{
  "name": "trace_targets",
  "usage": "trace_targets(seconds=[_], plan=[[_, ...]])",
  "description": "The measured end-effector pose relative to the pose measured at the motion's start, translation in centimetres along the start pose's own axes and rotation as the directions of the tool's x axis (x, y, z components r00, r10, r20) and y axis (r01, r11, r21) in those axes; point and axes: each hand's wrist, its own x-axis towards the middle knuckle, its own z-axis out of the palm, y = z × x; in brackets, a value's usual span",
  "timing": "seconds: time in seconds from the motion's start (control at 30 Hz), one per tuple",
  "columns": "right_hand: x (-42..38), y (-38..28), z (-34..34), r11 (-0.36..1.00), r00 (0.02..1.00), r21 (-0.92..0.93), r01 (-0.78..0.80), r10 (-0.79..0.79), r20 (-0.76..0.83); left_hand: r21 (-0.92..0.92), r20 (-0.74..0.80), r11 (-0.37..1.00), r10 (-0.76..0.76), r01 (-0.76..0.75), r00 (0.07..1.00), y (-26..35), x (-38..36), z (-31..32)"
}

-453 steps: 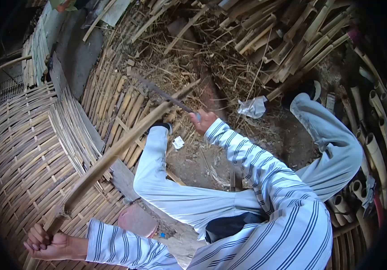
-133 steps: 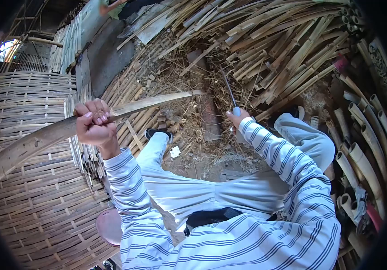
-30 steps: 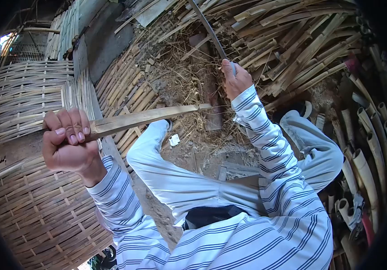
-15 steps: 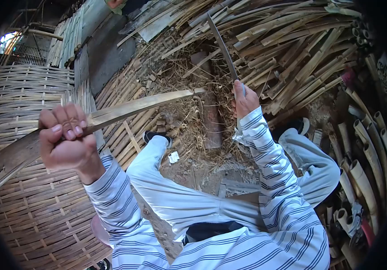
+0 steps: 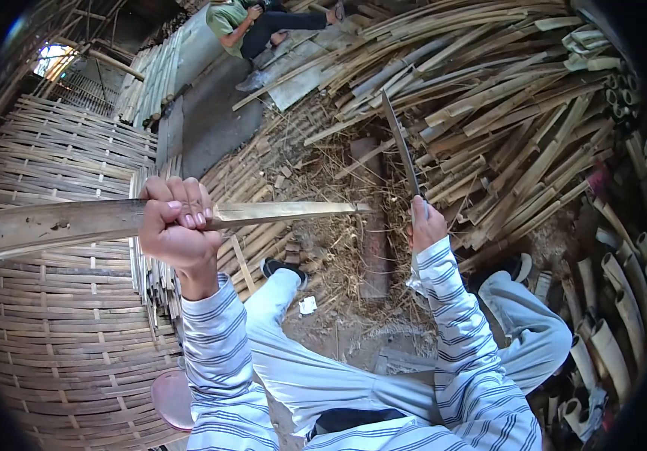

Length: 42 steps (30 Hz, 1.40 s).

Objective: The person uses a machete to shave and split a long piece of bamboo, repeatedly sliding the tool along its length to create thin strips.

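My left hand (image 5: 180,229) is wrapped round a long split bamboo piece (image 5: 286,212), held level across the left half of the head view. Its wide end runs off the left side; the narrower, pale end reaches the middle. In my right hand (image 5: 425,227) is a long-bladed knife (image 5: 400,143), its blade pointing up and away from me. The fingers close round its handle, which is mostly hidden. Beyond the bamboo's narrow end, a brown log (image 5: 374,259) lies on the ground between my feet, apart from the knife.
Woven bamboo panels (image 5: 60,316) stand at the left. Piles of split bamboo (image 5: 504,128) spread at the upper right, with cut bamboo tubes (image 5: 609,346) at the lower right. Shavings (image 5: 331,248) cover the ground. Another person (image 5: 252,30) sits at the top.
The bamboo piece has swung from slanted to nearly level, and my left hand has risen with it. The camera view has shifted, bringing another person into sight. Both grips stay closed.
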Motion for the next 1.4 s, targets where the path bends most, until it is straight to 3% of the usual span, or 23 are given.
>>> trace_targets(seconds=[0.1,0.2,0.23,0.33,0.37,0.47,0.53,0.6,0.67,0.7,0.73,0.8,0.83,0.87,0.9,0.93,1.0,1.1,1.2,1.27,1.33,1.4], plan=[[0.4,0.8,-0.1,0.996,0.999,-0.073,0.05,-0.051,-0.006,0.08,-0.076,0.996,-0.032,0.038,0.997,-2.1,0.4,0.6],[0.7,2.3,0.0,0.953,0.979,-0.232,0.196,-0.205,-0.018,0.083,0.071,0.996,-0.046,0.04,0.996,-2.7,0.8,1.3],[0.8,2.6,0.0,0.883,0.942,-0.351,0.312,-0.337,-0.009,0.092,0.091,0.995,-0.037,0.028,0.995,-2.7,0.4,2.1],[-1.6,1.0,1.1,0.794,0.874,-0.437,0.422,-0.484,-0.037,0.08,0.071,0.997,-0.011,0.005,0.997,-3.0,0.0,2.6],[-2.0,1.3,1.7,0.873,0.918,-0.309,0.377,-0.398,-0.004,0.076,0.069,0.997,-0.01,0.005,0.998,-3.0,0.1,2.4],[-5.0,-1.1,3.9,0.9,0.91,-0.142,0.412,-0.4,0.106,0.064,0.066,0.998,0.0,-0.004,0.998,-3.1,0.6,1.7],[-4.7,0.3,5.9,0.808,0.832,-0.205,0.553,-0.549,0.077,0.065,0.065,0.998,0.018,-0.023,0.998,-3.0,0.9,1.4],[-3.6,2.7,6.3,0.732,0.842,-0.418,0.538,-0.491,0.224,0.085,0.066,0.996,0.019,-0.025,0.998,-3.0,0.9,2.1],[-0.8,8.8,6.7,0.637,0.939,-0.691,0.341,-0.198,0.281,0.106,0.046,0.994,-0.013,0.008,0.999,-2.8,1.1,2.3],[1.8,13.0,6.4,0.655,0.967,-0.713,0.252,-0.144,0.21,-0.022,0.092,1.0,0.021,-0.019,0.996,-3.0,1.3,1.2],[3.5,16.1,5.8,0.663,0.987,-0.732,0.157,-0.085,0.135,-0.016,0.08,0.999,0.03,-0.029,0.996,-2.6,1.5,0.5],[3.8,15.8,5.6,0.619,0.97,-0.752,0.226,-0.069,0.235,-0.005,0.074,1.0,0.023,-0.023,0.997,-2.7,1.7,-0.6],[3.5,16.7,5.4,0.318,0.765,-0.712,0.625,-0.432,0.478,0.273,-0.077,0.951,0.174,-0.147,0.982,-3.1,1.4,0.3],[4.1,17.6,5.4,0.163,0.624,-0.668,0.726,-0.565,0.54,0.202,-0.07,0.977,0.09,-0.074,0.994,-2.8,0.7,0.2],[2.5,14.2,5.9,0.211,0.689,-0.701,0.681,-0.507,0.518,0.123,-0.046,0.992,0.017,-0.011,0.999,-2.3,1.0,-0.4],[0.9,11.7,6.7,0.673,0.926,-0.635,0.378,-0.272,0.264,0.035,-0.005,0.999,-0.03,0.03,1.0,-2.3,1.7,-0.7],[-1.5,7.3,7.4,0.774,0.9,-0.472,0.422,-0.295,0.321,0.051,-0.011,0.998,-0.038,0.039,0.999,-2.3,1.9,-0.8],[-1.2,8.0,7.5,0.696,0.846,-0.49,0.524,-0.361,0.391,0.102,-0.021,0.994,-0.038,0.04,0.999,-2.3,1.6,-0.7],[3.5,17.4,7.1,0.572,0.972,-0.791,0.218,-0.204,0.121,0.113,-0.036,0.993,-0.029,0.033,0.999,-1.7,1.3,-1.0],[5.4,20.8,7.5,0.557,0.923,-0.742,0.374,-0.299,0.242,0.113,-0.06,0.993,-0.018,0.024,0.998,-1.8,1.2,-0.9],[4.0,19.1,6.8,0.626,0.907,-0.657,0.421,-0.303,0.293,0.092,-0.082,0.995,-0.022,0.029,0.996,-1.9,0.9,-1.2],[-0.1,8.9,7.1,0.784,0.934,-0.513,0.35,-0.248,0.257,0.076,-0.059,0.997,-0.028,0.032,0.998,-2.1,1.4,-0.8]])
